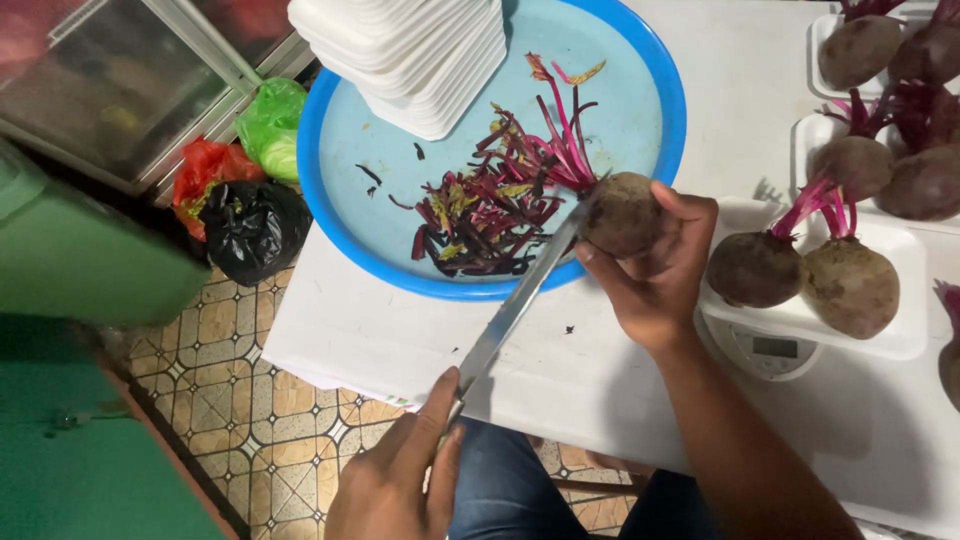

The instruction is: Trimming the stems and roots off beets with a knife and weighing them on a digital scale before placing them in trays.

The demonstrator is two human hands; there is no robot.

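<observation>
Left hand (400, 480), nearest, fingers closed around the handle of a knife (520, 300). Right hand (655, 270) grips a beetroot (622, 212) over the near rim of the blue basin (330, 200); blade meets its stalk end.

white table (420, 340) | blue tray (350, 215) | foam trays (890, 345) | scale (765, 352)

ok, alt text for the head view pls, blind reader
The right hand holds a beetroot over a blue tray of stem trimmings, while the left hand puts a long knife to its top. More beetroots sit on white foam trays to the right.
</observation>
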